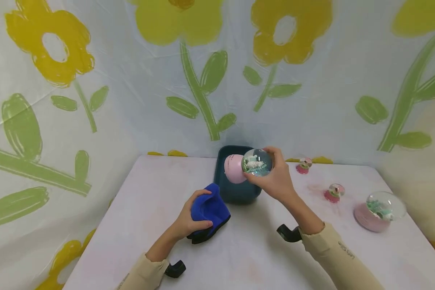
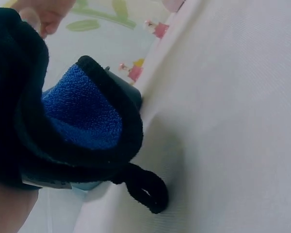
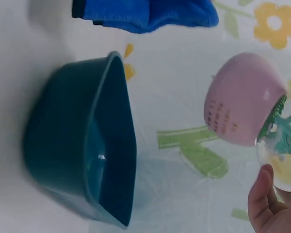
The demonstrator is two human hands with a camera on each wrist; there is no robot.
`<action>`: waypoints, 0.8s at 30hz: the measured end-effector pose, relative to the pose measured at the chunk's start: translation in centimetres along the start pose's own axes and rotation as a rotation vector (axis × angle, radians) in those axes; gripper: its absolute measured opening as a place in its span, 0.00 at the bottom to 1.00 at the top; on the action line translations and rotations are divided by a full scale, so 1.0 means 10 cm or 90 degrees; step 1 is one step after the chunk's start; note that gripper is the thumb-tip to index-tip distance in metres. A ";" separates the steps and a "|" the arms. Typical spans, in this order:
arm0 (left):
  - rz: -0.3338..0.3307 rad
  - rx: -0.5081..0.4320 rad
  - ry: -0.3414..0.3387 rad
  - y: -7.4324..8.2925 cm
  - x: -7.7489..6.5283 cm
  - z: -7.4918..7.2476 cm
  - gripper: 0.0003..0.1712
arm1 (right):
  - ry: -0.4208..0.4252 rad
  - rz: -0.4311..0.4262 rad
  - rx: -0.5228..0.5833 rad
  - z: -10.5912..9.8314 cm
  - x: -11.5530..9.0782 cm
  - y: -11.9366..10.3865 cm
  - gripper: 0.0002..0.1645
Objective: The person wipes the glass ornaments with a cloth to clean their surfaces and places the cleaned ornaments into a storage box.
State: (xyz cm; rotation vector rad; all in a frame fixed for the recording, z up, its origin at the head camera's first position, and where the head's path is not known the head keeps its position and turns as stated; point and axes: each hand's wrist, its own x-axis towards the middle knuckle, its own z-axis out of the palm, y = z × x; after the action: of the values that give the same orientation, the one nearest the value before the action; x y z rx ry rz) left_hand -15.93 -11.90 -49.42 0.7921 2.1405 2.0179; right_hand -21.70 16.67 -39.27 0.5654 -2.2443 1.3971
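Observation:
My right hand point(image 1: 277, 177) grips a snow globe by its clear glass ball point(image 1: 257, 162), fingers and thumb around the glass. The globe lies tipped sideways in the air, its pink base point(image 1: 234, 168) pointing left with small printed lettering on it. Below and behind it stands a dark teal basin point(image 1: 239, 191); the right wrist view shows its open top. In my left hand point(image 1: 185, 219) is a bunched blue cloth point(image 1: 212, 209) with black edging, pinched between thumb and fingers. A black hanging loop point(image 2: 148, 189) dangles from the cloth in the left wrist view.
On the right side of the table stand two small globes with deep pink bases, one farther back point(image 1: 303, 165) and one nearer point(image 1: 334, 193). A larger snow globe point(image 1: 373, 217) on a pink base sits near the right edge. A flower-printed curtain point(image 1: 145, 100) hangs behind.

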 end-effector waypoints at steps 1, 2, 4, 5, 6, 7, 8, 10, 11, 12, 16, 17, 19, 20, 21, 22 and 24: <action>0.000 -0.006 0.004 -0.01 -0.02 0.01 0.42 | -0.001 0.007 0.005 0.01 0.04 0.02 0.49; 0.005 -0.013 0.007 -0.02 -0.03 0.02 0.42 | -0.002 0.013 0.011 0.02 0.07 0.04 0.48; 0.019 -0.022 0.014 0.00 -0.04 0.03 0.43 | 0.000 0.023 0.021 0.04 0.13 0.08 0.46; 0.028 -0.027 0.014 0.01 -0.03 0.04 0.43 | 0.002 0.029 0.027 0.05 0.17 0.10 0.46; 0.035 -0.028 0.016 0.03 -0.03 0.04 0.44 | 0.002 0.038 0.031 0.06 0.20 0.12 0.46; 0.041 -0.026 0.016 0.05 -0.01 0.04 0.44 | 0.000 0.048 0.034 0.07 0.24 0.14 0.46; 0.046 -0.023 0.017 0.06 0.00 0.04 0.44 | -0.002 0.058 0.040 0.09 0.28 0.16 0.46; 0.044 -0.013 0.021 0.09 0.01 0.02 0.44 | -0.010 0.076 0.047 0.14 0.37 0.20 0.47; 0.040 -0.008 0.023 0.09 0.01 0.01 0.44 | -0.015 0.086 0.048 0.16 0.40 0.22 0.47; 0.033 -0.003 0.025 0.09 0.01 0.01 0.43 | -0.018 0.092 0.051 0.19 0.43 0.24 0.48; 0.006 0.007 0.033 0.07 0.03 0.00 0.42 | -0.018 0.126 0.061 0.31 0.54 0.30 0.52; 0.003 0.009 0.031 0.06 0.03 0.01 0.42 | -0.016 0.138 0.060 0.34 0.57 0.31 0.53; 0.001 0.016 0.026 0.05 0.04 0.02 0.42 | -0.015 0.160 0.053 0.39 0.64 0.36 0.55; 0.000 0.021 0.023 0.04 0.04 0.02 0.42 | -0.017 0.173 0.048 0.42 0.67 0.38 0.56; 0.000 0.025 0.019 0.03 0.03 0.02 0.42 | -0.019 0.177 0.040 0.45 0.70 0.40 0.57; -0.001 0.032 0.016 0.02 0.03 0.02 0.41 | -0.023 0.176 0.029 0.49 0.72 0.43 0.56; -0.004 0.046 0.014 0.02 0.02 0.00 0.41 | -0.027 0.169 0.011 0.55 0.76 0.50 0.55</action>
State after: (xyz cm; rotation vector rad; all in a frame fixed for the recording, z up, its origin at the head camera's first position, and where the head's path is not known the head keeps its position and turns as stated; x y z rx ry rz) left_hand -16.06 -11.82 -49.20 0.7756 2.2362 1.9649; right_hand -31.51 12.82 -40.81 0.3126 -2.4135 1.5443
